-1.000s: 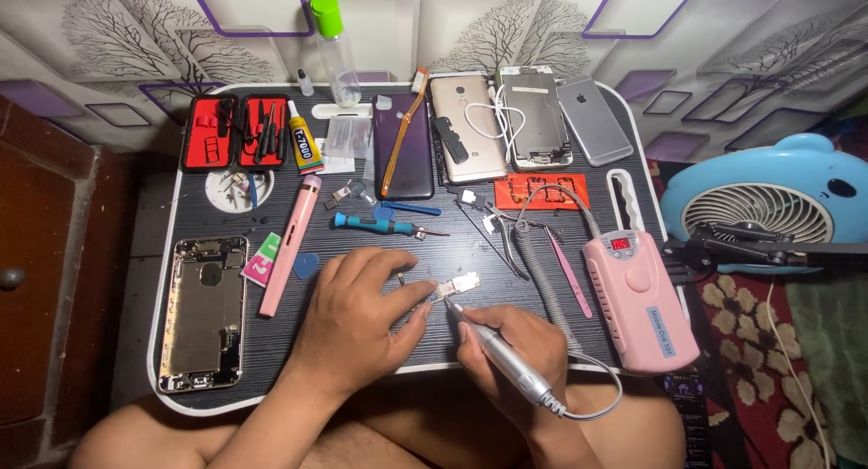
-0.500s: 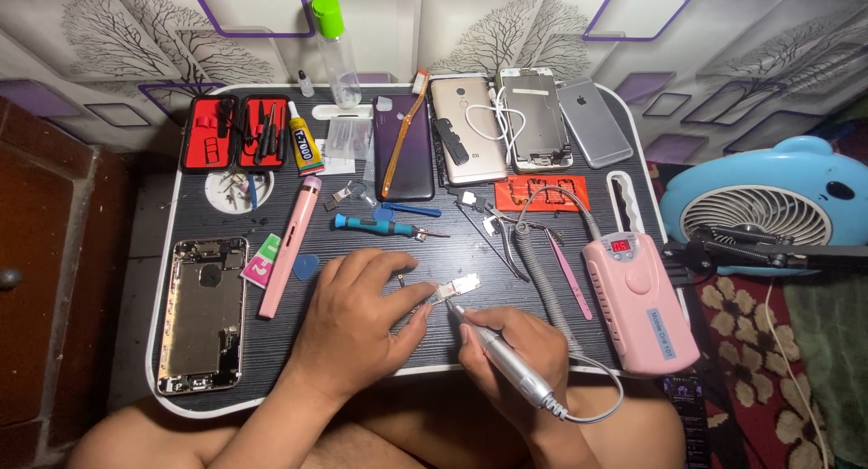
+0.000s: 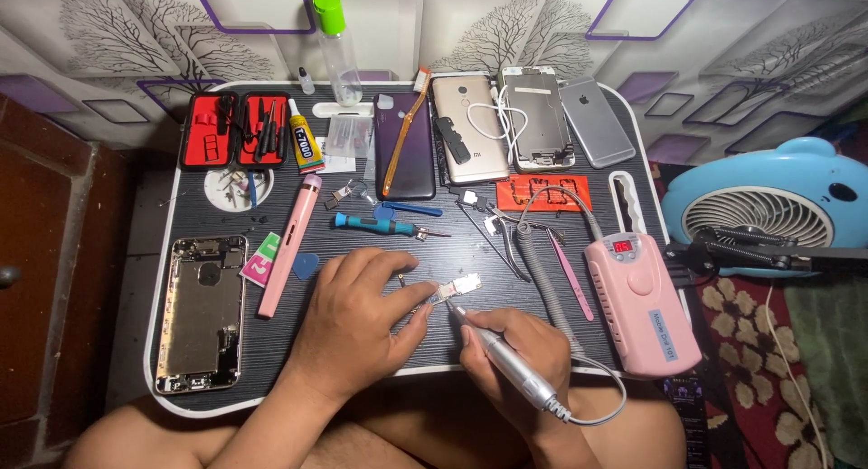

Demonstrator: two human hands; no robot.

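My left hand (image 3: 362, 311) lies on the black lap table (image 3: 542, 342) and pinches a small silver phone part (image 3: 458, 288) between thumb and forefinger. My right hand (image 3: 515, 351) grips a slim silver rotary hand tool (image 3: 508, 365) like a pen. Its tip touches the near edge of the small part. A grey ribbed cord (image 3: 542, 279) runs from the tool up to a pink control box (image 3: 642, 302) at the right of the table.
An opened phone chassis (image 3: 201, 311) lies at the left, beside a pink pen-shaped tool (image 3: 289, 243). Several phones (image 3: 470, 130), a red tool case (image 3: 233, 130), a glue tube (image 3: 303, 143), tweezers (image 3: 493, 238), a blue screwdriver (image 3: 380, 223) and a clear bottle (image 3: 336, 48) fill the back. A blue fan (image 3: 768, 207) stands at the right.
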